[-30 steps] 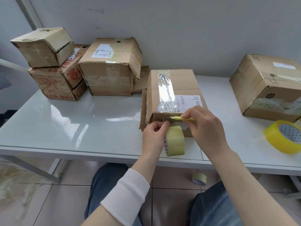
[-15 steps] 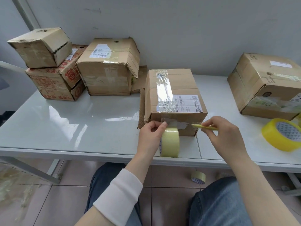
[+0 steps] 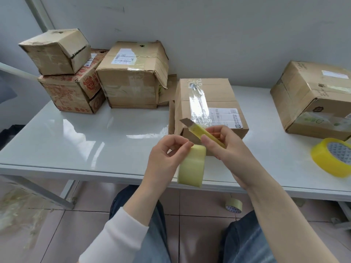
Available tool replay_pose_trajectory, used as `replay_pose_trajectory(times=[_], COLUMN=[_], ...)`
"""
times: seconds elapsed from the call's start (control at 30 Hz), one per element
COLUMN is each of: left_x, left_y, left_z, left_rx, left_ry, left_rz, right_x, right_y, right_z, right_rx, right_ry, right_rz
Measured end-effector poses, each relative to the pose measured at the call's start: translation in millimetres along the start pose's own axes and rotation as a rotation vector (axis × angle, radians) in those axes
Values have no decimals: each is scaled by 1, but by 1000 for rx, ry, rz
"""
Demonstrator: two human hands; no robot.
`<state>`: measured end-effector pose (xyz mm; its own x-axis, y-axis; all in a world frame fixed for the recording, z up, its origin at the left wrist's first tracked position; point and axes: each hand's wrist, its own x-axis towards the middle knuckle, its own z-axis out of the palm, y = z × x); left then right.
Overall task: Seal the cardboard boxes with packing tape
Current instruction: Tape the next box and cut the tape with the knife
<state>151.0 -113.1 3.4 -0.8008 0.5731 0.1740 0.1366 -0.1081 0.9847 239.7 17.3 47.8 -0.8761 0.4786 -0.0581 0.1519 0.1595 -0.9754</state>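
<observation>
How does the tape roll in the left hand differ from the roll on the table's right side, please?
The held roll is pale, the table roll bright yellow. The left hand holds the held roll; the table roll lies untouched on the table. Both are wide tape rolls.

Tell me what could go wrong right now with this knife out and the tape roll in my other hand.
The utility knife in your right hand has its blade out, close to your left hand; a slip could cut a finger. The left hand only pinches the tape roll by the front edge of the table, so it might drop beside the small roll on the floor.
</observation>
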Motion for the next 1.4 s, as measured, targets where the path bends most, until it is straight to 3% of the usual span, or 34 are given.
replay_pose_trajectory(times=[0.3, 0.43, 0.67, 0.83, 0.97, 1.07, 1.23, 1.4], left_x=[6, 11, 21, 41, 59, 61, 53, 64], left_y=[1, -1, -21, -34, -51, -67, -69, -37], left_z=[-38, -60, -106, -131, -141, -134, -106, -43], left_rx=[25, 15, -57, 229, 647, 816, 864, 724], left_ry=[107, 188, 249, 315, 332, 270, 420, 255], left_rz=[8, -16, -213, -88, 16, 91, 295, 484], right_x=[24, 40, 80, 102, 85, 73, 66, 65], right_y=[-10, -12, -12, -14, -26, -17, 11, 34], right_z=[49, 76, 130, 143, 91, 32, -7, -14], right_rx=[-92, -17, 16, -653, -538, -635, -820, -902], right_ry=[63, 100, 157, 136, 337, 483, 395, 312], right_rz=[-126, -129, -24, -99, -435, -428, -412, -606])
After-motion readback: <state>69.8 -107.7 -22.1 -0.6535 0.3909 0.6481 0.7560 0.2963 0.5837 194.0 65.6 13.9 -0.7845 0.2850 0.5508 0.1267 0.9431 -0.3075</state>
